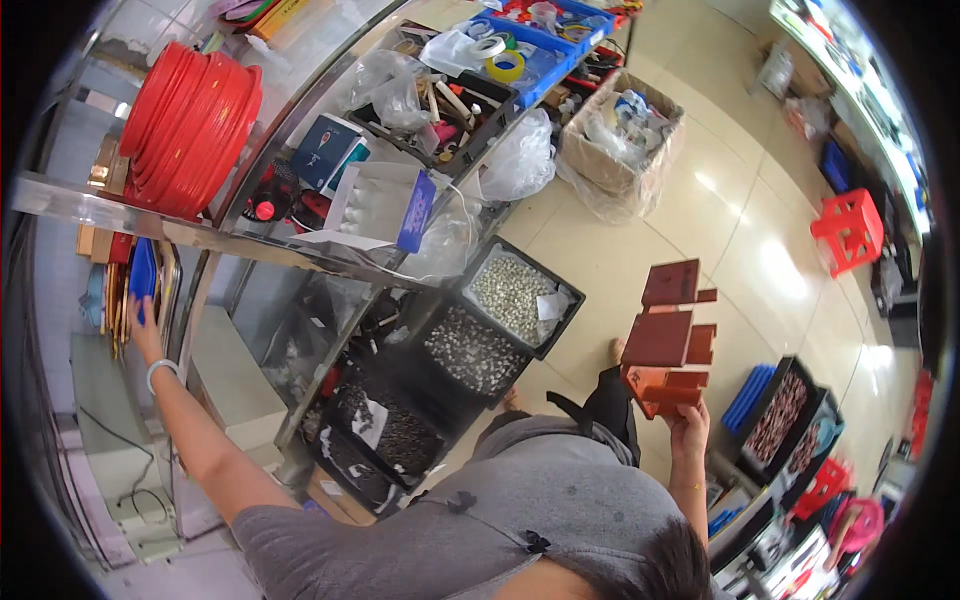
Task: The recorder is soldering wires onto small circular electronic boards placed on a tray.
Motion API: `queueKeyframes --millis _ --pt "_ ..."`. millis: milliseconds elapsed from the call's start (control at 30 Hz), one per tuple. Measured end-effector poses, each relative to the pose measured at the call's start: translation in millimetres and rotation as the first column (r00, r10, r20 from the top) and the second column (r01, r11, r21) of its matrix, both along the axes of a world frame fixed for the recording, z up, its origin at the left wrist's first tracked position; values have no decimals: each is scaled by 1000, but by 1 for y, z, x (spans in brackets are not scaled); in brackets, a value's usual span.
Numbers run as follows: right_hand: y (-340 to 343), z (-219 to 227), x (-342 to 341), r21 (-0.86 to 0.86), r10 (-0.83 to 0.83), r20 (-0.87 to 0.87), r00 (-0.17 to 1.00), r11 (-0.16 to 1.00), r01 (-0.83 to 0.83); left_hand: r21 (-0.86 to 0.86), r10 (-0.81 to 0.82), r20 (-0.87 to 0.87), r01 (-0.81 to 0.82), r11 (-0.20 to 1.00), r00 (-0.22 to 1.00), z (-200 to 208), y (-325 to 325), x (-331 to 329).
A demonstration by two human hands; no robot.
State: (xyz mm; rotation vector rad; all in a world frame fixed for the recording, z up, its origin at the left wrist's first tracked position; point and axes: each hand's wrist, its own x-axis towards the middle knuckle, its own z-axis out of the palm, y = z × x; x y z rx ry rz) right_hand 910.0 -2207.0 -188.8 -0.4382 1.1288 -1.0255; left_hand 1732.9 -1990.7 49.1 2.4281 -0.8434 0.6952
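Observation:
At the far left, my left hand (145, 322) reaches into a shelf, its fingers at the lower end of a blue plastic tray-like piece (143, 268). Thin yellow, red and brown flat items (117, 290) stand upright beside that piece. A pale bracelet rings the wrist. On the right, my right hand (688, 428) grips the lower end of a reddish-brown stepped display stand (656, 338), holding it up above the floor. The stand has several flat panels with short ledges. My thumb and fingers close round its bottom part.
A big red spool-like roll (190, 130) sits on the metal shelf (180, 228). Nearby are a white open box (375, 205) and a blue tray of tapes (545, 60). Black bins of small pieces (475, 345) stand below. A lined carton (620, 150) and red stool (848, 230) stand beyond.

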Motion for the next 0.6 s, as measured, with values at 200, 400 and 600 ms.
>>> queueKeyframes --millis 200,400,600 --pt "-131 -32 -31 87 283 -54 958 957 -278 -210 198 111 -172 962 974 -51 5 -150" --pt "-259 -35 11 103 549 -27 835 833 -544 304 397 -362 -296 905 843 -184 -10 -378" --pt "-354 -56 152 -77 679 -74 730 726 -683 466 261 -812 310 829 523 -389 93 -570"
